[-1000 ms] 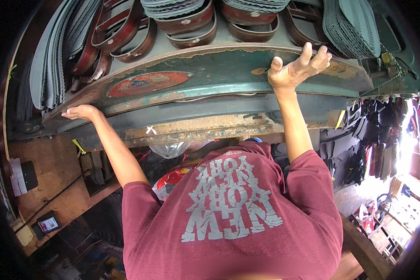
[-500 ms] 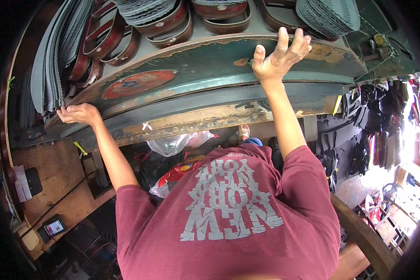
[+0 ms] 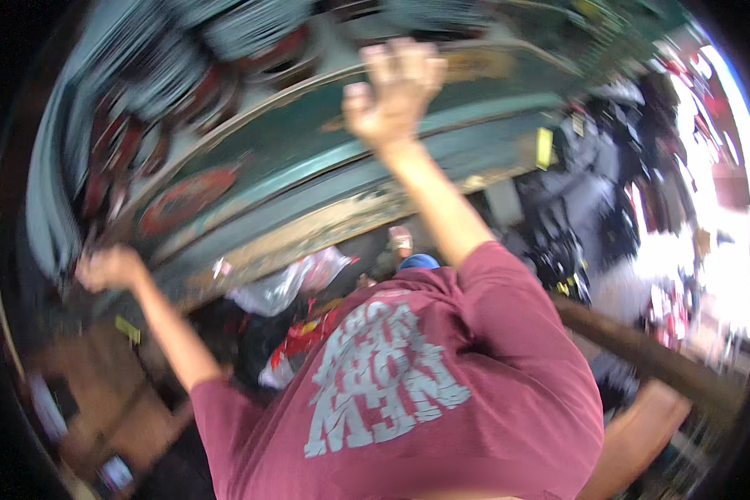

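Observation:
In front of me is a long green machine front with a worn edge and a red oval emblem. My right hand is raised at its upper edge, with fingers stretched and somewhat apart, holding nothing visible. My left hand is at the far left end of the same edge, beside the lower end of a bundle of long grey strips. Motion smears its fingers, so its grip is unclear. Behind the edge stand dark red curved trays and grey stacked pieces.
Below the machine lie a clear plastic bag and a red bag. Black items hang at the right, near a bright opening. A wooden bar crosses at the lower right. A brown board and a lit phone are lower left.
The whole view has swung and tilted, so the machine and both hands appear further left and the picture is blurred. Both hands keep about the same places on the machine.

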`<action>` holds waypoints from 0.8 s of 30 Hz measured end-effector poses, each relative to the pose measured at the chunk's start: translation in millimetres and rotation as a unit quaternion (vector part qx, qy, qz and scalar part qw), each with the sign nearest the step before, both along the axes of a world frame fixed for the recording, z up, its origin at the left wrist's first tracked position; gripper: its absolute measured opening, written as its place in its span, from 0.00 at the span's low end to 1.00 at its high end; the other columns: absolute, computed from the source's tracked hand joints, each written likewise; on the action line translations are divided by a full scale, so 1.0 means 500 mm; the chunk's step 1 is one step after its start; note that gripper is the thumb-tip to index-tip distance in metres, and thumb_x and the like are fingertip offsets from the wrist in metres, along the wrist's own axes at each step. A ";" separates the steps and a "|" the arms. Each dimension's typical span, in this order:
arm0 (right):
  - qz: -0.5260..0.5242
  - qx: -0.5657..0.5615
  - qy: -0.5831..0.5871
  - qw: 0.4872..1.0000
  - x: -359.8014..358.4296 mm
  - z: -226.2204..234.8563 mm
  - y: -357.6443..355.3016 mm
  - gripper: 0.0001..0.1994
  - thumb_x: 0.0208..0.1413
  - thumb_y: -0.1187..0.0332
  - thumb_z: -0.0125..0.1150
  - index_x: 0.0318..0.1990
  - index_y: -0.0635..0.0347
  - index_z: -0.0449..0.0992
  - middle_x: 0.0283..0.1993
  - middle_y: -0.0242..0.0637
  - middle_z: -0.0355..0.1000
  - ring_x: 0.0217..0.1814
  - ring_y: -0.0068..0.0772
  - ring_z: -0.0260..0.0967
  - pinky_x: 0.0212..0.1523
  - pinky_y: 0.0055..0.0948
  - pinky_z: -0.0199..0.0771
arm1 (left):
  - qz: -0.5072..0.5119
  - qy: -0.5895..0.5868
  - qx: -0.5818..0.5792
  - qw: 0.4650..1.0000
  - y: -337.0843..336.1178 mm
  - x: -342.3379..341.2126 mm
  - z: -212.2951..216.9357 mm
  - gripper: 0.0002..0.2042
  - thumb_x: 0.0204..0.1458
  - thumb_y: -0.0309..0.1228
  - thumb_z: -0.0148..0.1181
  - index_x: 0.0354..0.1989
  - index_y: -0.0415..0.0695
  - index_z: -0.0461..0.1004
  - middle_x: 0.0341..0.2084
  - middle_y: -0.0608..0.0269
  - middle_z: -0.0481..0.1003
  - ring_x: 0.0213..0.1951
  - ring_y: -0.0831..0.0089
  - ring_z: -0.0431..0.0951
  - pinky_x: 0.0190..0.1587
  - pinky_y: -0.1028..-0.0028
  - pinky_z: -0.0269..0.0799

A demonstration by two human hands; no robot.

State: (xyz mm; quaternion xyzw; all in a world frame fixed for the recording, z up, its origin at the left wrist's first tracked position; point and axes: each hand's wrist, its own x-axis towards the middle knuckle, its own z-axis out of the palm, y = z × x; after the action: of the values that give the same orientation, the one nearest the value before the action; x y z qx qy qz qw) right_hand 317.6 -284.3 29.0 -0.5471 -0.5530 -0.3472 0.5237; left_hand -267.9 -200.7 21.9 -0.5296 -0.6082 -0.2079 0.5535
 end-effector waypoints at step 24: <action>0.186 -0.161 0.079 0.966 0.038 0.085 -0.116 0.34 0.49 0.63 0.69 0.65 0.62 0.70 0.70 0.49 0.63 0.76 0.50 0.54 0.74 0.55 0.49 | -0.178 -0.199 0.016 0.963 -0.060 0.113 0.076 0.21 0.53 0.27 0.50 0.56 0.34 0.67 0.59 0.27 0.63 0.59 0.31 0.65 0.60 0.39 0.63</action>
State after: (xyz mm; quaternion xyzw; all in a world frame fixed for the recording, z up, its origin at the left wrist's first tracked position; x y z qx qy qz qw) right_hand 336.6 -342.4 71.3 -0.5370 -0.6508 -0.1057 0.5262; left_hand -211.2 -230.6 59.9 -0.5685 -0.5984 -0.4142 0.3835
